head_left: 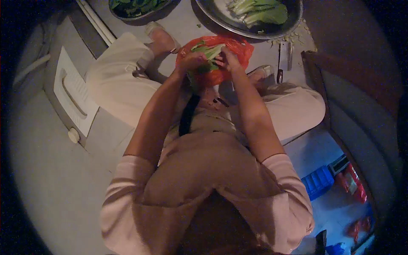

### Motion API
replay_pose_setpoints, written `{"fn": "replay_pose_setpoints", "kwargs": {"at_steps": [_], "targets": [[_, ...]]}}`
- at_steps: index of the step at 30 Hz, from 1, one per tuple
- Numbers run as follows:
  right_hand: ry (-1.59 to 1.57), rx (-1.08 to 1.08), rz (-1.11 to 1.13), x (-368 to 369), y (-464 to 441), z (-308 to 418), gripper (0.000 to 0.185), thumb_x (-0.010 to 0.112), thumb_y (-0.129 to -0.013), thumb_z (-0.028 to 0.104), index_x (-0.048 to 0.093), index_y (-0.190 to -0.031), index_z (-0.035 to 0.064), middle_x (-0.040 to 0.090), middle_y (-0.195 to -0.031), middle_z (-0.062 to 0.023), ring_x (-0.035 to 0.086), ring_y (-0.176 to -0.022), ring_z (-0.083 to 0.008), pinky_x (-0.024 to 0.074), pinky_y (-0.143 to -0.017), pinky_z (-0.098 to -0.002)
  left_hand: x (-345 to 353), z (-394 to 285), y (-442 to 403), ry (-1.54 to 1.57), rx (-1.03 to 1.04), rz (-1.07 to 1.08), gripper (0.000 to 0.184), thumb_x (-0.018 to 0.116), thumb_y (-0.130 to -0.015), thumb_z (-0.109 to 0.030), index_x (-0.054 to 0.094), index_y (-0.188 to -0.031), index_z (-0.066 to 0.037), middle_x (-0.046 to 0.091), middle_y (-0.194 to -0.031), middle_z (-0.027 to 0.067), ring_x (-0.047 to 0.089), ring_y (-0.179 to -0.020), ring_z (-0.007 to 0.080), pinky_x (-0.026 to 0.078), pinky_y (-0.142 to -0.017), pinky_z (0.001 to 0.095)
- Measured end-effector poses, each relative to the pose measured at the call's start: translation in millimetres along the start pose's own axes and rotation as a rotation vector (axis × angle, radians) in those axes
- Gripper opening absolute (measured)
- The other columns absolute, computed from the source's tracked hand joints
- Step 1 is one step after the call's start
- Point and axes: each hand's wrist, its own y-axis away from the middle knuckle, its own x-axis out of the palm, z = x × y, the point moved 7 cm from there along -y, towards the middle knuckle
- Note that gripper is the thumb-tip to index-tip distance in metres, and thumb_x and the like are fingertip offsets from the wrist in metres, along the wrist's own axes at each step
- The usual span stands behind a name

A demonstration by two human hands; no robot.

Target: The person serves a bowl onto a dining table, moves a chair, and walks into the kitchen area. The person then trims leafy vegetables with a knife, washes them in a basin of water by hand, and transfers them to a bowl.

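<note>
Between my knees sits a red plastic bag [243,52]. Over it I hold a leafy green vegetable with pale stalks, like bok choy [212,51]. My left hand [192,62] is closed on its left side, fingers curled in. My right hand [228,58] grips the right side of the stalks, with fingers bent around them. Part of the leaves hangs down into the bag, and the bag's contents are mostly hidden.
Beyond the bag stands a metal basin [255,35] with bok choy [265,12]. A bowl [138,18] of dark greens is at upper left. A knife [285,57] lies right of the bag near scattered scraps. A brown wooden edge [316,80] runs along the right.
</note>
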Motion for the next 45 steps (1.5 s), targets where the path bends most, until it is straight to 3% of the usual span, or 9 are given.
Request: {"fn": "replay_pose_setpoints", "kwargs": {"at_steps": [11, 13, 15, 19, 22, 24, 27, 35, 45], "targets": [[0.175, 0.195, 0.262, 0, 1, 15, 0.027, 0.061, -0.074, 0.029, 0.052, -0.096, 0.0149, 0.052, -0.079, -0.0005, 0.052, -0.067, -0.0143, 0.0471, -0.057, -0.0289, 4, -47, -18, -0.126, -0.034, 0.106, 0.014, 0.061, -0.070, -0.021, 0.055, -0.072, -0.008, 0.053, -0.061, 0.0049, 0.050, -0.057, 0.0129, 0.041, -0.052, 0.0272], [0.130, 0.031, 0.011, -5, 20, 35, 0.025, 0.061, -0.074, 0.026, 0.053, -0.095, 0.0134, 0.051, -0.074, -0.0003, 0.051, -0.063, -0.0141, 0.0468, -0.057, -0.0296, 11, -51, -25, -0.165, -0.072, 0.185, 0.016, 0.061, -0.068, -0.024, 0.055, -0.072, -0.009, 0.053, -0.060, 0.0047, 0.049, -0.055, 0.0129, 0.040, -0.052, 0.0268], [0.052, -0.018, 0.081, 0, 30, 43, 0.026, 0.062, -0.074, 0.024, 0.053, -0.096, 0.0123, 0.051, -0.073, -0.0003, 0.050, -0.063, -0.0132, 0.0461, -0.059, -0.0282, 14, -50, -27, -0.243, -0.270, 0.315, 0.020, 0.061, -0.067, -0.026, 0.056, -0.075, -0.008, 0.053, -0.063, 0.0046, 0.049, -0.058, 0.0115, 0.040, -0.053, 0.0251], [0.071, -0.169, 0.107, -12, 42, 81, 0.028, 0.061, -0.075, 0.020, 0.052, -0.098, 0.0091, 0.051, -0.076, -0.0005, 0.049, -0.066, -0.0107, 0.0443, -0.067, -0.0250, 1, -89, -38, -0.077, -0.291, 0.318, 0.019, 0.060, -0.069, -0.022, 0.057, -0.079, -0.007, 0.055, -0.067, 0.0024, 0.049, -0.062, 0.0095, 0.040, -0.057, 0.0234], [0.120, -0.290, 0.178, -6, 62, 110, 0.028, 0.064, -0.071, 0.018, 0.053, -0.096, 0.0112, 0.055, -0.085, -0.0007, 0.053, -0.076, -0.0149, 0.0454, -0.066, -0.0285, -9, -118, -54, -0.032, -0.216, 0.249, 0.016, 0.060, -0.073, -0.019, 0.057, -0.080, -0.004, 0.055, -0.073, -0.0001, 0.049, -0.068, 0.0079, 0.041, -0.060, 0.0224], [0.023, -0.344, 0.203, 3, 78, 120, 0.028, 0.064, -0.072, 0.016, 0.052, -0.096, 0.0110, 0.055, -0.086, 0.0004, 0.053, -0.077, -0.0142, 0.0438, -0.064, -0.0272, -11, -123, -64, 0.299, -0.237, 0.210, 0.017, 0.060, -0.075, -0.020, 0.057, -0.085, -0.006, 0.055, -0.075, -0.0017, 0.050, -0.071, 0.0065, 0.041, -0.065, 0.0210], [-0.076, -0.439, 0.195, 16, 101, 142, 0.030, 0.063, -0.073, 0.019, 0.051, -0.100, 0.0102, 0.057, -0.086, -0.0013, 0.053, -0.077, -0.0147, 0.0440, -0.064, -0.0275, -17, -133, -72, 0.248, -0.239, 0.125, 0.017, 0.060, -0.076, -0.019, 0.059, -0.088, -0.006, 0.057, -0.076, -0.0016, 0.051, -0.070, 0.0071, 0.042, -0.065, 0.0211], [0.409, -0.930, -0.021, 31, 160, 208, 0.034, 0.060, -0.075, 0.018, 0.049, -0.104, 0.0025, 0.060, -0.089, -0.0040, 0.054, -0.078, -0.0102, 0.0418, -0.062, -0.0216, -12, -183, -87, 0.004, -0.090, -0.139, 0.017, 0.061, -0.075, -0.018, 0.062, -0.083, -0.003, 0.061, -0.070, 0.0055, 0.055, -0.066, 0.0092, 0.046, -0.061, 0.0241], [0.123, -0.753, 0.126, 11, 170, 221, 0.040, 0.054, -0.080, 0.022, 0.041, -0.113, 0.0029, 0.059, -0.095, -0.0116, 0.057, -0.084, -0.0208, 0.0438, -0.075, -0.0337, -15, -200, -90, 0.182, -0.071, -0.223, 0.016, 0.057, -0.077, -0.017, 0.058, -0.086, -0.003, 0.059, -0.075, 0.0034, 0.054, -0.065, 0.0091, 0.045, -0.061, 0.0232]]}}
